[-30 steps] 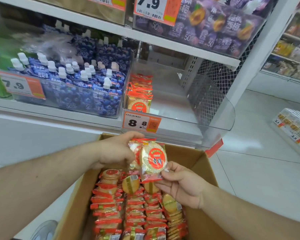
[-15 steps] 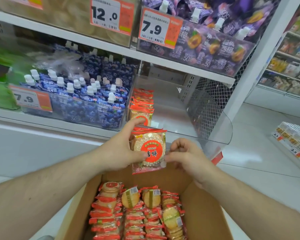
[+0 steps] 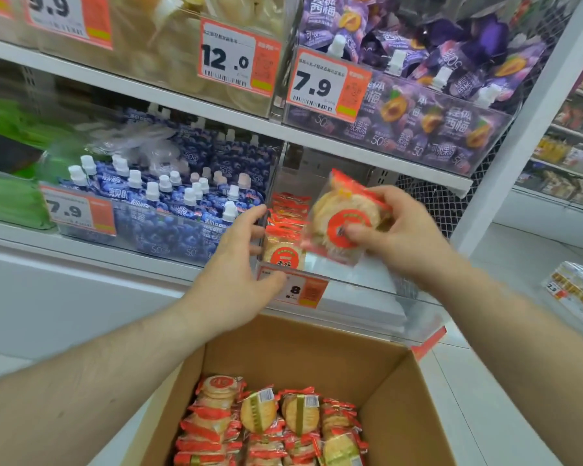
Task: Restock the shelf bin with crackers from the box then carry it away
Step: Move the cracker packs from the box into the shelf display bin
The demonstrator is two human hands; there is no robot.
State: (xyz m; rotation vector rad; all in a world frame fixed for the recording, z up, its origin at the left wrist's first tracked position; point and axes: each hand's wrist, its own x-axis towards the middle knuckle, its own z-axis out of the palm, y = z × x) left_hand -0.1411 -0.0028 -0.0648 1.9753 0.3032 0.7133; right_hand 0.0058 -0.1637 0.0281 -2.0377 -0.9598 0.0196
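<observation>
Crackers pack (image 3: 345,220) pinched in the right hand (image 3: 406,230) over the clear shelf bin (image 3: 367,287), mostly open room inside; left hand (image 3: 239,264) loose on its front-left edge; box (image 3: 283,381) cut off below.

Hands: two, left hand (image 3: 239,267), right hand (image 3: 401,237)
Cardboard box (image 3: 408,391): one
Cracker pack in hand (image 3: 345,223): one
Packs in the box (image 3: 270,425): many, not countable
Readable price tags: 9.9 (image 3: 68,18), 12.0 (image 3: 238,57), two 7.9 (image 3: 327,84)
</observation>
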